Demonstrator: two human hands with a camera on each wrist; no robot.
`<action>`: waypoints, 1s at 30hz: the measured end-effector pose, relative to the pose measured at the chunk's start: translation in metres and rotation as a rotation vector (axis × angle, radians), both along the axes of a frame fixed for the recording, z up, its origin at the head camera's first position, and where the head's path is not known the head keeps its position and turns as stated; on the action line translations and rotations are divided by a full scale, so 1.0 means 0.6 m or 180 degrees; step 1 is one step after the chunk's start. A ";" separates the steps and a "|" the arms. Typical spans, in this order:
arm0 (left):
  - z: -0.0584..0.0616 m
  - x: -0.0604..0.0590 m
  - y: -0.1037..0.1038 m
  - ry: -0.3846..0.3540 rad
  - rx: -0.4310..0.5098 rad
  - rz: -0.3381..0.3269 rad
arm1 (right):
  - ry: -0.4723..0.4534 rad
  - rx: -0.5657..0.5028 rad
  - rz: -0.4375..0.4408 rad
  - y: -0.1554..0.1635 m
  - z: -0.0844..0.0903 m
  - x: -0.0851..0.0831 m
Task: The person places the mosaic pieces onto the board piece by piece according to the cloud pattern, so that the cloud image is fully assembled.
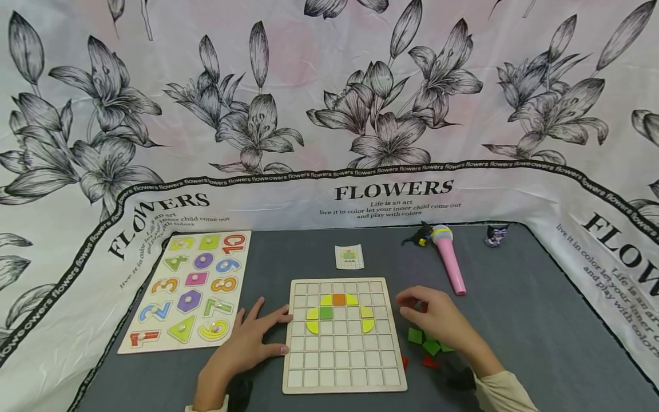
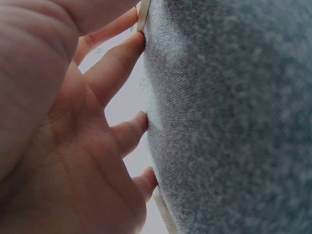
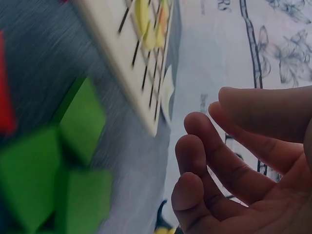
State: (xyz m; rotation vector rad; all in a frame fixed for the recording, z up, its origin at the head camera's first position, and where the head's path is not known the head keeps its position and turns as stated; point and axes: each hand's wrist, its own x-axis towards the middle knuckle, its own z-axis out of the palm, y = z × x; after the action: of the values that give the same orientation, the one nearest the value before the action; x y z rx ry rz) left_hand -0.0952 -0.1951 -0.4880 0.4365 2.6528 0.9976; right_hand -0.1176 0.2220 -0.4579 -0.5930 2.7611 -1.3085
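Observation:
A wooden grid board (image 1: 342, 366) lies at the middle of the grey table; yellow, green and orange pieces (image 1: 337, 312) fill some upper cells. My left hand (image 1: 280, 331) lies flat on the table, its straight fingers (image 2: 131, 48) touching the board's left edge (image 2: 143, 17). My right hand (image 1: 403, 305) hovers just right of the board, over loose green pieces (image 1: 427, 341) and red pieces (image 1: 429, 361). In the right wrist view its fingers (image 3: 204, 141) are loosely curled and hold nothing, with the green pieces (image 3: 44, 180) and the board (image 3: 141, 73) beyond.
A small pattern card (image 1: 349, 256) lies behind the board. A number puzzle board (image 1: 190, 289) sits at the left. A pink toy microphone (image 1: 450, 260), a black toy (image 1: 418, 234) and a small figure (image 1: 496, 234) are at the back right. Flower-printed cloth (image 1: 329, 114) surrounds the table.

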 end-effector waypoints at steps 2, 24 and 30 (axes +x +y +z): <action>-0.001 -0.001 0.000 0.0005 -0.0009 -0.0009 | -0.0018 0.0009 -0.0022 0.012 -0.003 0.002; 0.000 -0.002 -0.002 0.0010 0.0014 -0.0038 | -0.0140 0.0330 0.0177 0.095 -0.042 0.024; 0.001 -0.001 0.001 0.0022 -0.0008 -0.0041 | -0.0258 0.0330 0.0261 0.100 -0.048 0.025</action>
State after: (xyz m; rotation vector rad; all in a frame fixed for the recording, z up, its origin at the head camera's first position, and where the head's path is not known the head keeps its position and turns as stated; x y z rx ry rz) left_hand -0.0955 -0.1944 -0.4876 0.4566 2.6537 0.9905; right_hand -0.1026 0.2818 -0.4870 -0.6246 2.6891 -1.1391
